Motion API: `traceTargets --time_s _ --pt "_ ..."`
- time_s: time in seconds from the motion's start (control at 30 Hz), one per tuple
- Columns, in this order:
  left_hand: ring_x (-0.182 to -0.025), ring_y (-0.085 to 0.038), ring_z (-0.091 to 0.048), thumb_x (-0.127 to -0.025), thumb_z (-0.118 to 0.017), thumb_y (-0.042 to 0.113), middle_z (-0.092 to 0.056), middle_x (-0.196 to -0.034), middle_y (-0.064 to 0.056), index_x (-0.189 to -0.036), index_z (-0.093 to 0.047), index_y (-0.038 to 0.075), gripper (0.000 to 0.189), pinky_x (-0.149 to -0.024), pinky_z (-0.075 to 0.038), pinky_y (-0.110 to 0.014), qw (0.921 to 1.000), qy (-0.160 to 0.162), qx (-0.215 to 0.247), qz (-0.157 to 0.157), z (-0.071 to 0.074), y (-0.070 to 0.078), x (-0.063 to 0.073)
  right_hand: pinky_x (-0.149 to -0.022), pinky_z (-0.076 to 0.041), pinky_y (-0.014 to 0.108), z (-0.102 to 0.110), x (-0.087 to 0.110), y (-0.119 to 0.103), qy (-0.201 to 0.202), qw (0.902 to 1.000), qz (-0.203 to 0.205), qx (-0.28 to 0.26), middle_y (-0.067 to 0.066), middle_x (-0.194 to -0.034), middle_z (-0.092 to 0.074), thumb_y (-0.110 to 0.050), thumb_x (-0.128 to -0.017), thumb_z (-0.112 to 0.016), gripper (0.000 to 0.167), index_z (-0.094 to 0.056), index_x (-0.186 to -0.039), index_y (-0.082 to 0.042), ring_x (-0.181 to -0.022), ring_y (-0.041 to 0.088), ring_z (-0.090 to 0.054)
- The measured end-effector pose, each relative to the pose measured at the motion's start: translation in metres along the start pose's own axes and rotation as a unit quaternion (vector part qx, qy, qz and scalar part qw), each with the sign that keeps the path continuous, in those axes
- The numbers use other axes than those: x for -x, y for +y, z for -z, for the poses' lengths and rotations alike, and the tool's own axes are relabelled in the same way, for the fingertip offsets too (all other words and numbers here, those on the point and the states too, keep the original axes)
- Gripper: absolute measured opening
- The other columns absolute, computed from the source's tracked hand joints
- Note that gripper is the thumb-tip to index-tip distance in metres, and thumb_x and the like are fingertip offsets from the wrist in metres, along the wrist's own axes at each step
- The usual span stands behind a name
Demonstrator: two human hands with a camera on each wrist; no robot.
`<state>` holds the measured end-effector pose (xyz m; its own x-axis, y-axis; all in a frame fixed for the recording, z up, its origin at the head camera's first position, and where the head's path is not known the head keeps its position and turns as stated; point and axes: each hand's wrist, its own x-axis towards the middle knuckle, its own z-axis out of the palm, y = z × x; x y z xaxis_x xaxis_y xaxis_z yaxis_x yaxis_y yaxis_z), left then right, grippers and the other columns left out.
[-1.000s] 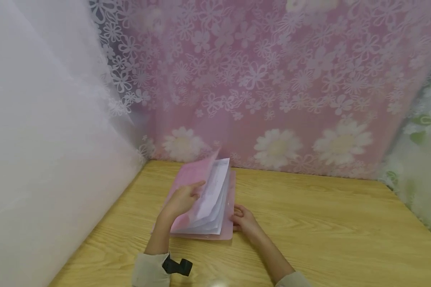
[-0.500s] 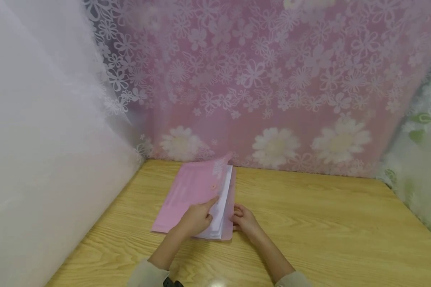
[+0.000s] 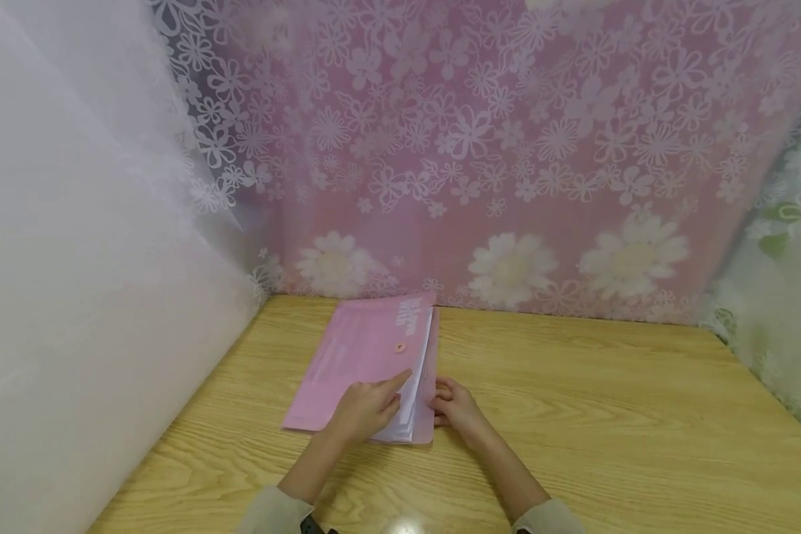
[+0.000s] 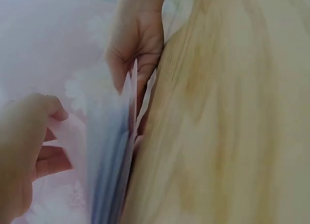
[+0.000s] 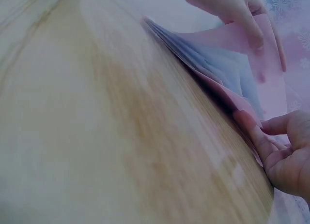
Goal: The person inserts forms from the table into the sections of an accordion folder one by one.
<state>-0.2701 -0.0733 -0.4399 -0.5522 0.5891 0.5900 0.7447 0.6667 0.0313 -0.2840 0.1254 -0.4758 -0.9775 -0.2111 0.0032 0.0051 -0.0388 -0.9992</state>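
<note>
A pink plastic document folder (image 3: 367, 345) lies on the wooden table, its front cover lowered nearly flat over white sheets (image 3: 411, 386). White lettering and a small orange button show on the cover. My left hand (image 3: 367, 408) reaches over the folder and pinches the cover's free edge, index finger stretched along it. In the left wrist view, the cover's edge runs between the thumb and fingers of that left hand (image 4: 29, 151). My right hand (image 3: 459, 408) grips the right edge of the back cover; thumb and fingers of this right hand (image 5: 286, 151) pinch it in the right wrist view.
The wood-grain table (image 3: 587, 415) extends to the right and in front. A pink floral curtain (image 3: 507, 170) hangs behind the table's far edge, close to the folder's top. A white sheet (image 3: 107, 282) hangs along the left side, a green-patterned one (image 3: 781, 297) along the right.
My left hand has moved right and slightly toward me, bringing the raised front cover down over the sheets. My right hand has stayed at the folder's right edge.
</note>
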Motion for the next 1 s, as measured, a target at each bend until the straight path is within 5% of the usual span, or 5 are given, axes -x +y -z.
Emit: traceTargets --time_s 0.13,0.2,0.3,0.6,1.0 --pt "-0.081 -0.016 -0.064 -0.085 -0.062 0.010 -0.067 -0.102 -0.010 -0.122 -0.060 0.005 0.037 -0.067 -0.051 -0.030 0.9983 0.016 0.052 0.023 -0.016 0.002 0.006 -0.059 -0.052 0.030 -0.001 0.001 0.002 -0.005 1.0000 -0.003 -0.006 0.019 -0.096 -0.062 0.011 -0.083 -0.048 0.048 -0.033 -0.128 0.016 -0.074 0.018 -0.059" --pt "-0.109 -0.026 -0.055 -0.087 -0.060 0.012 -0.059 -0.119 -0.013 -0.124 -0.058 0.004 0.038 -0.084 -0.046 -0.039 0.9951 -0.003 0.091 0.040 -0.022 0.005 0.010 -0.060 -0.052 0.031 -0.003 0.002 0.003 -0.007 0.9999 -0.005 -0.008 0.020 -0.096 -0.062 0.011 -0.083 -0.048 0.049 -0.032 -0.129 0.016 -0.075 0.018 -0.059" --pt "-0.123 -0.030 -0.041 -0.090 -0.057 0.016 -0.048 -0.132 -0.012 -0.130 -0.052 0.002 0.042 -0.097 -0.034 -0.043 0.9887 -0.058 0.125 0.059 -0.029 0.007 0.016 -0.061 -0.052 0.031 -0.004 0.003 0.004 -0.010 0.9999 -0.009 -0.005 0.019 -0.097 -0.062 0.010 -0.084 -0.047 0.049 -0.031 -0.130 0.016 -0.074 0.018 -0.060" --pt "-0.134 -0.029 -0.019 -0.088 -0.054 0.039 -0.027 -0.146 -0.011 -0.141 -0.036 0.005 0.065 -0.107 -0.014 -0.038 0.9758 -0.171 0.114 0.073 -0.041 0.010 0.018 -0.063 -0.052 0.032 -0.002 0.005 0.001 -0.005 0.9998 -0.010 0.018 0.027 -0.107 -0.059 0.009 -0.087 -0.047 0.046 -0.032 -0.130 0.016 -0.081 0.020 -0.061" --pt "-0.137 -0.026 -0.007 -0.085 -0.034 0.068 -0.015 -0.150 -0.008 -0.146 -0.024 0.008 0.086 -0.108 -0.006 -0.038 0.9696 -0.218 0.096 0.057 -0.041 0.008 0.016 -0.062 -0.052 0.031 -0.002 0.003 -0.005 0.002 0.9996 -0.011 0.028 0.028 -0.108 -0.058 0.010 -0.086 -0.047 0.045 -0.034 -0.129 0.016 -0.081 0.021 -0.061"
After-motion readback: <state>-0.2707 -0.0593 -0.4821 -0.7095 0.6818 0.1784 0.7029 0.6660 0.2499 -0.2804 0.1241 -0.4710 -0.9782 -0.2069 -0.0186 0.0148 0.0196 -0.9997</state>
